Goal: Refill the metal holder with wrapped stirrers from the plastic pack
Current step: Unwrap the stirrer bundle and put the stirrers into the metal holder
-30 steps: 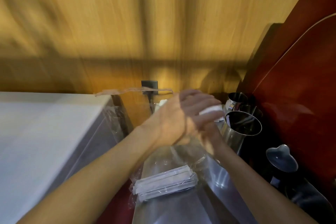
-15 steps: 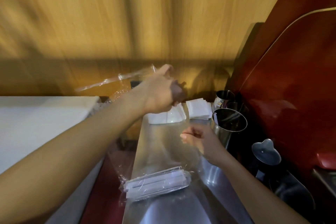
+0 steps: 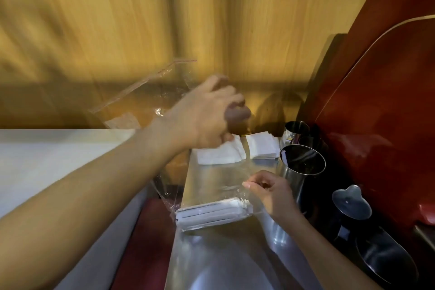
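A clear plastic pack point(image 3: 146, 92) stretches from the steel counter up and to the left. My left hand point(image 3: 207, 115) is raised and grips the pack's upper part. My right hand point(image 3: 270, 190) pinches the plastic lower down, just above a bundle of white wrapped stirrers point(image 3: 211, 215) that lies inside the pack's bottom on the counter. The round metal holder point(image 3: 302, 162) stands right of my right hand, with one white stirrer leaning inside its left wall.
Two stacks of white napkins point(image 3: 261, 146) lie at the back of the steel counter point(image 3: 211, 266). A second metal cup point(image 3: 295, 129) stands behind the holder. Dark metal pitchers point(image 3: 353, 205) and a red machine point(image 3: 388, 101) fill the right. A white surface point(image 3: 47, 155) lies left.
My hands have parted: the left rose up and left, pulling the pack open, while the right dropped toward the stirrer bundle. In the last half second little has moved.
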The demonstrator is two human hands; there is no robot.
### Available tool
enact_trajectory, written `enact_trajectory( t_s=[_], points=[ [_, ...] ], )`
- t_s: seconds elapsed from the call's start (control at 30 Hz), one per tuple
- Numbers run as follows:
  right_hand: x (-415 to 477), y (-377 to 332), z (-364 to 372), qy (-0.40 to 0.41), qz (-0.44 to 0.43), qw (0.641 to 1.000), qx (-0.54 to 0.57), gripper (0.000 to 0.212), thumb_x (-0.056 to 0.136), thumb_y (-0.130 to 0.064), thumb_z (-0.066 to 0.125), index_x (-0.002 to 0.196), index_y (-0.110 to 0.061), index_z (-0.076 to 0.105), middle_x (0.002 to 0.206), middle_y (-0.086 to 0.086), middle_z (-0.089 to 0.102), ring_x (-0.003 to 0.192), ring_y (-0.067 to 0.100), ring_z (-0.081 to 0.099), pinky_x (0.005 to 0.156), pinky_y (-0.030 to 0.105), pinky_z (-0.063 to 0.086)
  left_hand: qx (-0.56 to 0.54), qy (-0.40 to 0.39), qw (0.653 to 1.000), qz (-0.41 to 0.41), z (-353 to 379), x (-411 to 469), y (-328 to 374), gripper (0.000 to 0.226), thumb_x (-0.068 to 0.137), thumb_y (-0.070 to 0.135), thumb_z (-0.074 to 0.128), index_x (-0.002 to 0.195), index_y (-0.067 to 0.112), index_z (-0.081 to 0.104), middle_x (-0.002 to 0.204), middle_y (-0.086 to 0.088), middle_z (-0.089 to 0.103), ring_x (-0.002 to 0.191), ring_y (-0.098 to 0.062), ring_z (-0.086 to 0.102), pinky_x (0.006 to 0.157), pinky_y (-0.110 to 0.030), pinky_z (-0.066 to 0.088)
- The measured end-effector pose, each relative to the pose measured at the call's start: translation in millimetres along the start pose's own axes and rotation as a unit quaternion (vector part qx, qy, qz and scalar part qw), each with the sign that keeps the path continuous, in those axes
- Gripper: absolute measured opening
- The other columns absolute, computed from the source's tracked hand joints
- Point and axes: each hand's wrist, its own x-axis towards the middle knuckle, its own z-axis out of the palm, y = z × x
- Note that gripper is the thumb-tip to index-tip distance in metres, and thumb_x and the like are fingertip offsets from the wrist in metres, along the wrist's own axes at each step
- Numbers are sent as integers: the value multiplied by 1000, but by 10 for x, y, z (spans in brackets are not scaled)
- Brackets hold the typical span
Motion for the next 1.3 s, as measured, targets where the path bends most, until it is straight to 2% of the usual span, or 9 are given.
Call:
enact_trajectory(
  t_s=[0.17,0.27,0.47,0.6,0.73,0.83,1.0,1.1,1.3],
  points=[
    [-29,-16,16,2,-11,1000,1,25,73,-9,73,59,-26,62,58,-8,56,61,9,49,62,21,41,-20,-141,989,38,183,77,254,27,86,34,55,110,23,55,101,3,65,103,-20,56,113,-40,14],
    [-46,7,-38,32,-4,999,17,30,72,-8,74,57,-32,65,57,-9,62,62,12,53,61,22,44,-22,-212,977,3,219,101,157,15,85,15,49,92,25,58,100,6,68,98,-19,60,104,-37,27],
    [-70,70,-221,32,13,999,17,29,73,-7,73,61,-32,66,60,-16,67,62,6,57,61,18,45,-88,-179,978,-56,174,91,-43,11,87,19,53,81,28,55,85,4,68,84,-26,56,80,-26,30],
    [-77,-7,-297,55,7,998,19,25,73,-4,73,64,-26,65,64,-7,65,65,11,57,59,10,44,-96,-166,979,-67,140,69,-143,9,90,23,52,98,23,57,55,14,41,74,-25,51,70,-25,24],
    [-35,-207,-412,79,-40,996,1,20,75,-6,71,67,-24,67,63,-7,66,64,9,56,60,14,44,-126,-117,982,-78,95,-31,-228,8,88,16,53,87,21,60,57,11,50,74,-26,57,59,-26,11],
    [-2,-354,-501,125,-98,987,23,21,74,-11,71,66,-29,66,63,-18,67,60,-1,57,59,7,44,-166,-50,979,-104,81,-99,-268,10,90,21,55,84,18,62,73,4,67,74,-23,61,70,-27,25],
    [47,-361,-580,79,-96,992,-26,21,74,-15,73,63,-33,67,64,-16,67,59,1,57,59,9,44,-238,-168,943,-163,156,-241,-216,16,88,18,57,73,24,59,60,12,60,61,-14,56,53,-26,38],
    [38,-329,-600,111,-105,988,-18,23,72,-18,75,62,-37,68,63,-15,66,57,2,56,55,7,42,-219,-107,957,-159,262,-318,-174,11,93,26,49,88,21,58,62,9,60,59,-16,53,53,-29,39],
    [47,-225,-676,79,-73,994,-11,24,79,-14,68,67,-34,70,66,-7,68,59,5,58,59,11,46,-278,-169,931,-168,327,-341,-124,18,94,24,47,80,15,54,70,-5,62,67,-24,56,59,-37,43]
  ],
)
